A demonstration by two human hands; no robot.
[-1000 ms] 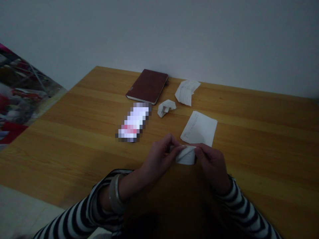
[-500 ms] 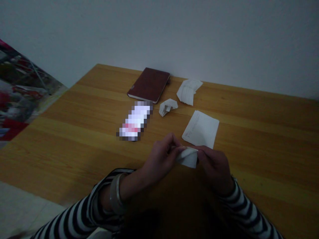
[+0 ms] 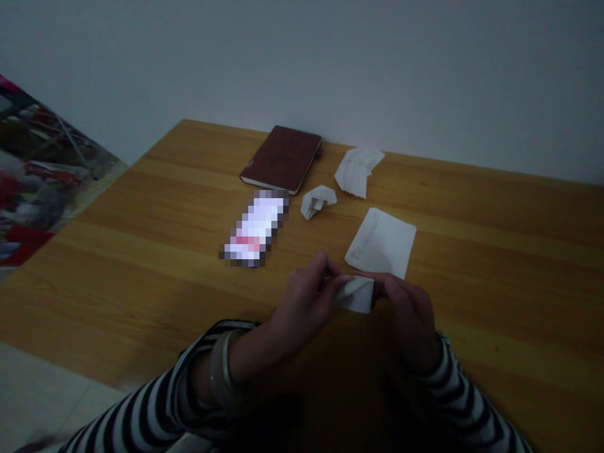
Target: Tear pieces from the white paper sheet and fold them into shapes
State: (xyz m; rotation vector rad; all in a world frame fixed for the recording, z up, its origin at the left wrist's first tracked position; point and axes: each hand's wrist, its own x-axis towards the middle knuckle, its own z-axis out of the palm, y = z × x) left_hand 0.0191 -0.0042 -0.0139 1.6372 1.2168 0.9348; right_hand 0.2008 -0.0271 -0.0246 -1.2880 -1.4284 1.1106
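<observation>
A small folded piece of white paper (image 3: 356, 294) is held just above the wooden table (image 3: 141, 251), close to me. My left hand (image 3: 306, 299) pinches its left edge with fingers curled, and my right hand (image 3: 406, 308) pinches its right edge. Both wrists wear black-and-white striped sleeves, and a pale bangle (image 3: 219, 371) circles my left wrist. Just beyond my hands a flat white sheet (image 3: 382, 242) lies on the table.
Near the wall lie a dark red notebook (image 3: 282, 158), a stack of white papers (image 3: 356, 170) and a small folded paper shape (image 3: 317, 200). A blurred-out rectangular object (image 3: 255, 228) lies left of centre. Colourful clutter (image 3: 33, 182) sits past the table's left edge.
My hands have stayed in place. The fingers have shifted slightly on the folded paper, which now looks a little flatter and more angular.
</observation>
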